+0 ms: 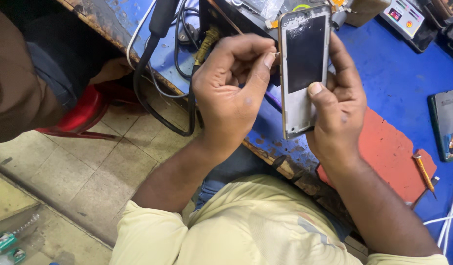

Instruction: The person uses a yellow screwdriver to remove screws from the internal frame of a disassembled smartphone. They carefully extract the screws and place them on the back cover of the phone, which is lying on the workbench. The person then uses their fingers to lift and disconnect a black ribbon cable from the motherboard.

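Pale yellow shirt (246, 230) at 6 o'clock. Above it, the right hand (337, 105) clasped a phone frame (302, 68) with a cracked black panel, upright at 12 o'clock, thumb on its face. The left hand (231, 93), at the frame's 9 o'clock, was closed, pinching something small against the frame's edge. Red mat (388, 152) on the blue bench (398, 73) at 4 o'clock.

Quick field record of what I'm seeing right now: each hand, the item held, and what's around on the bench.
left hand: pinched at the left edge of the phone frame, fingertips against a thin metal bit there
right hand: grips the white phone frame with gold rim and dark rectangular centre, thumb on its face
phone frame: upright, held above the bench edge
bench: blue worktop with red mat
nearby: yellow-handled tool, dark phone, black cables
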